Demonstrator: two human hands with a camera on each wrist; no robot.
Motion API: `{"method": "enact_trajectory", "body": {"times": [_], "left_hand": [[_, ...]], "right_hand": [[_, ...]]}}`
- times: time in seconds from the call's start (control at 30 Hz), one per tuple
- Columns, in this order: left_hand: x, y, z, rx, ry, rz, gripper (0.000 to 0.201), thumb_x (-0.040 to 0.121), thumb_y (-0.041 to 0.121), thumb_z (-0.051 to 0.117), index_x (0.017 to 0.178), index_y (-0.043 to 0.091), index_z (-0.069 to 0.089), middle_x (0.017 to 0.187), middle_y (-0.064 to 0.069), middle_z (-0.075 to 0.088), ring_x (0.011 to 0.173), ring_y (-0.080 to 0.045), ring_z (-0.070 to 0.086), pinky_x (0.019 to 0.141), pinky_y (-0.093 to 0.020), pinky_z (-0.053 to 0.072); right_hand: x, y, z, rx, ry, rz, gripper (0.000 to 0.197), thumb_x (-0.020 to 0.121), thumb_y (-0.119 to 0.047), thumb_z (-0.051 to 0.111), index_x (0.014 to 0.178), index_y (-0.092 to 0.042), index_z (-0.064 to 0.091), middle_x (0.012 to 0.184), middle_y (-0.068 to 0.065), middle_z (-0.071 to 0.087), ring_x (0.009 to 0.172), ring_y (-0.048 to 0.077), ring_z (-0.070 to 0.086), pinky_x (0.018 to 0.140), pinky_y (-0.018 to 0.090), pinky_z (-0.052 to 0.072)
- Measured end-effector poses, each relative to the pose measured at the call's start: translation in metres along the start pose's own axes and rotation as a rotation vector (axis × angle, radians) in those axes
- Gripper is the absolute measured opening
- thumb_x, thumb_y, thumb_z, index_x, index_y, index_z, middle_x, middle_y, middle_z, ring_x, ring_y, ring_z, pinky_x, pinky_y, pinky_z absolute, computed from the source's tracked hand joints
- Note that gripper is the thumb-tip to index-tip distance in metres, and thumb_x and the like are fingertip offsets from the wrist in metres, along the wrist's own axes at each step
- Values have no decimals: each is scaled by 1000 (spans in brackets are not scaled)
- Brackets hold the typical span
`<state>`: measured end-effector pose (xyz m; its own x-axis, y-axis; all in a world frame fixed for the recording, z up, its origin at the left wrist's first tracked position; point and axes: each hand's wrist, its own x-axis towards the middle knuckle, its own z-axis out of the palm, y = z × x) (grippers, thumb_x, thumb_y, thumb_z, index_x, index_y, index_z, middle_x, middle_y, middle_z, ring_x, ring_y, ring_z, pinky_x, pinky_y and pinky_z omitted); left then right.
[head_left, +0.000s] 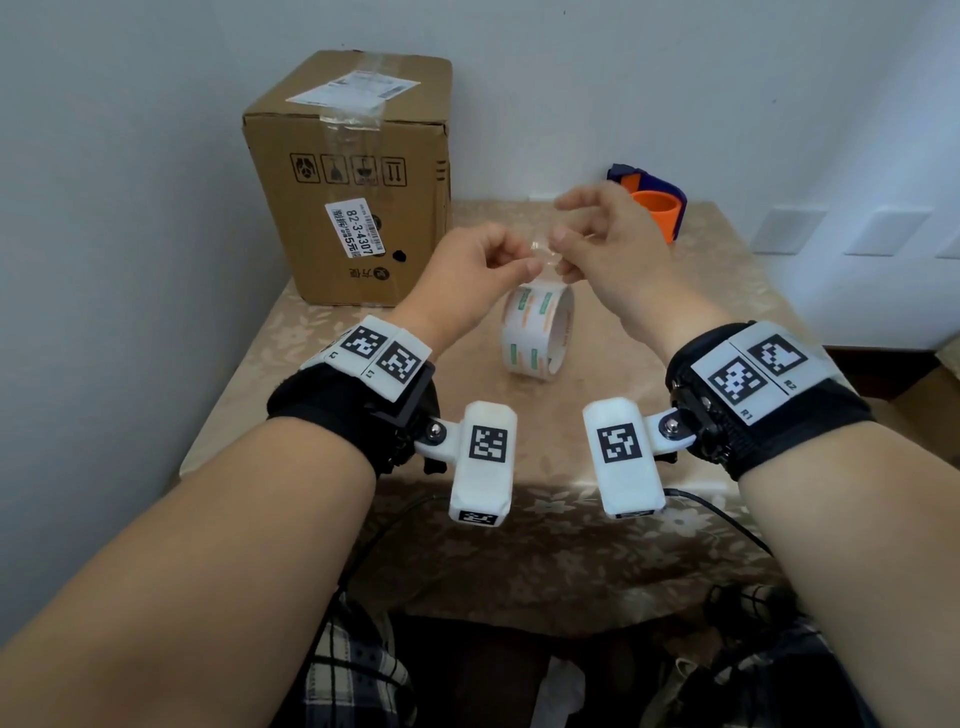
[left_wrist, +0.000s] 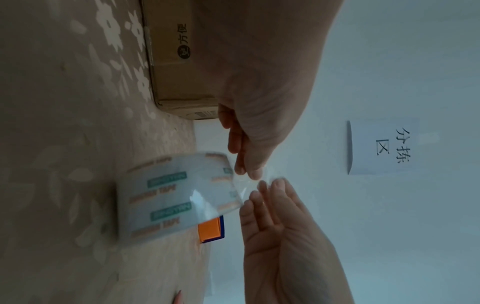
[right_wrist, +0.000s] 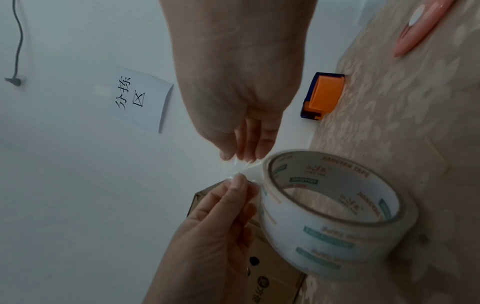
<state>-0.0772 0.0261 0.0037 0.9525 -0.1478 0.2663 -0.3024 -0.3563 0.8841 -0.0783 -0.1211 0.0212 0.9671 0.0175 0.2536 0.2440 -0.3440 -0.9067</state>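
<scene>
left hand (head_left: 467, 270): thumb and forefinger pinch the clear loose end (head_left: 543, 254) of tape.
right hand (head_left: 608, 249): fingertips pinch the same end, just beside the left hand.
tape roll (head_left: 537, 332): on edge, just below both hands.
cardboard box (head_left: 353, 176): on the counter (head_left: 519, 561), beyond the left hand.

Head overhead, wrists close on tape (head_left: 525, 332)

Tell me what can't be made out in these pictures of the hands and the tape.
Tape end: head view, clear film mostly covered by the left hand and right hand; its edge is lost.
Roll: blurred in the left wrist view; whether it touches the table is unclear.
Dispenser: head view, right hand hides its near side.
Pink item: right wrist view, cut off by the top edge; unidentifiable.
Box label: head view, print too small.
</scene>
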Motion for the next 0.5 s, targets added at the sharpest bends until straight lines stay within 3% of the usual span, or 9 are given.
{"method": "enact_trajectory", "body": {"times": [0.1, 0.2, 0.27, 0.37, 0.43, 0.5], "left_hand": [[2, -5, -1, -53, 10, -36, 13, 87, 10, 65, 78, 18, 60, 75, 2, 64, 70, -6, 58, 70, -13, 47], [2, -6, -2, -106, 9, -48, 18, 88, 8, 63, 75, 19, 58, 73, 0, 64, 71, -9, 59, 74, -19, 48], [1, -8, -2, -129, 4, -31, 17, 88, 7, 63, 76, 18, 59, 74, -1, 64, 70, -8, 61, 71, -16, 50], [1, -8, -3, -99, -2, -2, 9, 89, 8, 62, 82, 14, 63, 76, 2, 65, 71, -3, 61, 71, -11, 50], [1, -6, -5, -65, 9, 15, 5, 90, 9, 62, 88, 9, 66, 75, 6, 64, 67, 7, 59, 70, -6, 47], [1, -6, -5, -15, 27, 31, 5, 89, 13, 63, 88, 11, 68, 74, 9, 62, 65, 9, 55, 69, -7, 46]], "right_hand": [[1, 1, -3, 17, 71, -42, 15, 88, -11, 60, 98, -19, 52, 86, -5, 56, 74, 11, 57, 68, 24, 56], [-3, 1, -3, -105, -8, -56, 12, 86, -13, 63, 98, -12, 67, 90, -5, 66, 84, 11, 61, 83, 31, 57], [-6, 2, -2, -202, -67, -51, 24, 87, -14, 63, 111, -10, 68, 108, 3, 70, 95, 10, 61, 88, 23, 53], [-9, 0, -2, -229, -113, -54, 30, 89, -12, 61, 119, -10, 64, 117, 5, 68, 98, 6, 57, 78, 9, 46], [-11, -3, -1, -220, -149, -46, 27, 90, -11, 59, 116, -11, 66, 115, 5, 69, 98, 7, 58, 83, 14, 47], [-12, -3, 0, -208, -172, -32, 25, 90, -11, 59, 114, -12, 68, 110, 5, 70, 98, 10, 59, 93, 26, 49]]}}
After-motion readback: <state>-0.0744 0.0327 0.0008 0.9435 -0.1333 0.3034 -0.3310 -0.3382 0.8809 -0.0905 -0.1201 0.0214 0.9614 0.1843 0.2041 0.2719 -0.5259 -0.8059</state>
